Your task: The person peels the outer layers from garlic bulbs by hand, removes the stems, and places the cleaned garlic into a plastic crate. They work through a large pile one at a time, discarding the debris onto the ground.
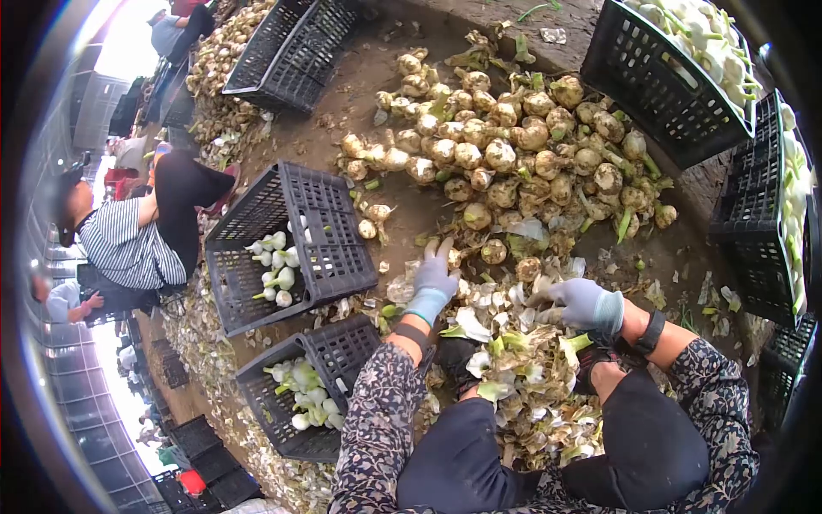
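My left hand (435,276), in a grey glove, reaches forward with its fingers apart beside a dirt-covered garlic bulb (455,258) at the near edge of the heap. My right hand (586,303), gloved as well, is bent inward over the husks, its soiled fingers curled; what they hold, if anything, cannot be made out. Ahead of both hands lies a heap of unpeeled garlic bulbs (501,156) with stem stubs. Loose garlic husks (548,420) and pale green leaf scraps (467,325) cover the ground between my legs.
Two tipped black crates with clean white garlic, one farther off (330,231) and one nearer (342,343), stand at left. Full crates (659,94) (758,214) line the right. Another crate (287,56) stands at the upper left. A person in a striped shirt (133,244) sits at far left.
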